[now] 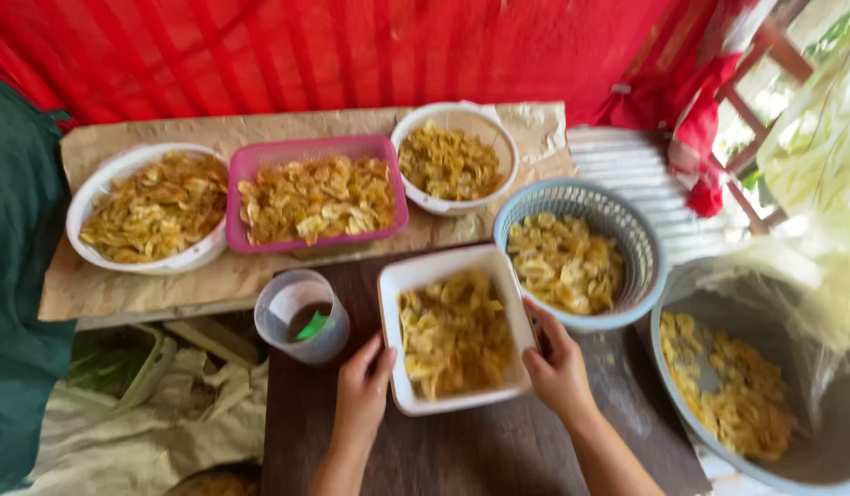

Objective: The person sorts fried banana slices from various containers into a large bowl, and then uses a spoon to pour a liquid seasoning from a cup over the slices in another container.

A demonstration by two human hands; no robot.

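Chips fill a white rectangular tray (388, 303) that sits on a dark wooden worktop (498, 450), held between a person's two bare hands. The left hand (363, 386) presses its grip against the tray's left wall near the front corner, fingers curled upward along the rim; the right hand (555, 363) clasps the right wall, thumb over the edge. The tray's long axis runs away from the person, tilted slightly leftward at its far end, so both hands sit at its near half, about equally close. Just left of the tray stands a clear plastic cup (301, 317) with something green inside. Touching the tray's right far corner is a blue basket (627, 230) of chips. Beyond, on brown paper, sit a pink basket (260, 161), a white colander (94, 197) and a white bowl (498, 129). A large basin (682, 404) lies at right.
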